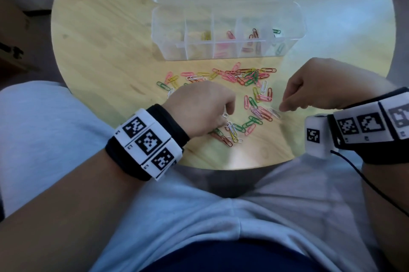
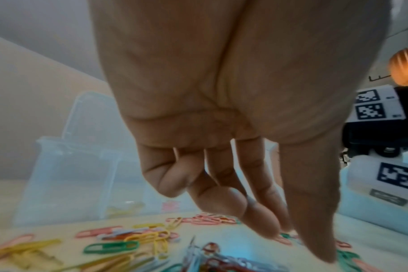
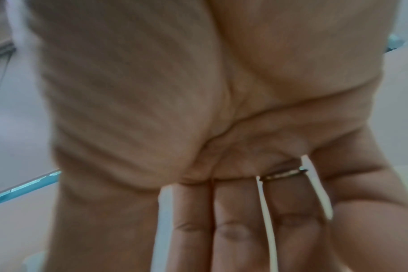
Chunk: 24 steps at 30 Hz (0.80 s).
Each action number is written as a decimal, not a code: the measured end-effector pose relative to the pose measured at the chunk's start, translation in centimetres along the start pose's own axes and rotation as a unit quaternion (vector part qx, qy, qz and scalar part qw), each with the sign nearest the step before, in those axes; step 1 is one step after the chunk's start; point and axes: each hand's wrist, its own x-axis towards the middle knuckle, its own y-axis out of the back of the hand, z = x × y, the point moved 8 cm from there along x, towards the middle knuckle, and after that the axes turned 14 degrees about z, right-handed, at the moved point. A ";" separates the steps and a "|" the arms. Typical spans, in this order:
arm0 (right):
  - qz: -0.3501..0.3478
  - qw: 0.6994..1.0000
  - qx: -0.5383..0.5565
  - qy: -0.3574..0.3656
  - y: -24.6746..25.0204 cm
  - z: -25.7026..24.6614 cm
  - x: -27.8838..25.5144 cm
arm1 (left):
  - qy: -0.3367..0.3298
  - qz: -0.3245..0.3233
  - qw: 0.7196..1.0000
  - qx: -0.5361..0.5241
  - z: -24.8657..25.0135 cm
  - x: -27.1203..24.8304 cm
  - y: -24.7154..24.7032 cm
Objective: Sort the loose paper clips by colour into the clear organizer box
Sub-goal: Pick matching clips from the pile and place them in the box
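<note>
Head view looks steeply down at table (image 1: 99, 35); wrist views sit close under palms, facing fingertips.

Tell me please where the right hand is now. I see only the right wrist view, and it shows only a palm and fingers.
Observer: The right hand is low over the round table. Its fingertips are beside a pale clip at the right edge of the loose paper clips.
Operator: Is the box ready?
Observer: Yes. The clear organizer box stands behind the clips with its lid open. Yellow, pink, red and green clips lie in separate compartments.
Operator: And the other hand?
Observer: The left hand reaches down into the clips. I see none held in it.
</note>
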 end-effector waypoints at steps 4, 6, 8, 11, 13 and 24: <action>-0.029 0.999 -0.022 0.001 -1.6 -0.3 0.1 | 0.038 -0.023 0.999 0.021 -0.8 -0.3 -0.5; -0.024 0.999 -0.036 0.006 -1.8 -0.6 0.3 | 0.045 -0.031 0.998 0.026 -0.7 -0.3 -0.7; -0.024 0.999 -0.046 0.009 -2.0 -0.9 0.5 | 0.054 -0.035 0.997 0.030 -0.8 -0.3 -0.8; -0.014 0.997 -0.068 0.021 -2.5 -1.6 0.6 | 0.060 -0.035 0.997 0.037 -0.7 -0.2 -0.6; -0.010 0.996 -0.083 0.033 -2.8 -2.1 0.7 | 0.059 -0.033 0.997 0.041 -0.6 -0.2 -0.5; -0.015 0.989 0.121 0.088 -1.5 -3.6 -0.9 | 0.062 0.019 0.997 0.045 -0.4 -0.1 0.4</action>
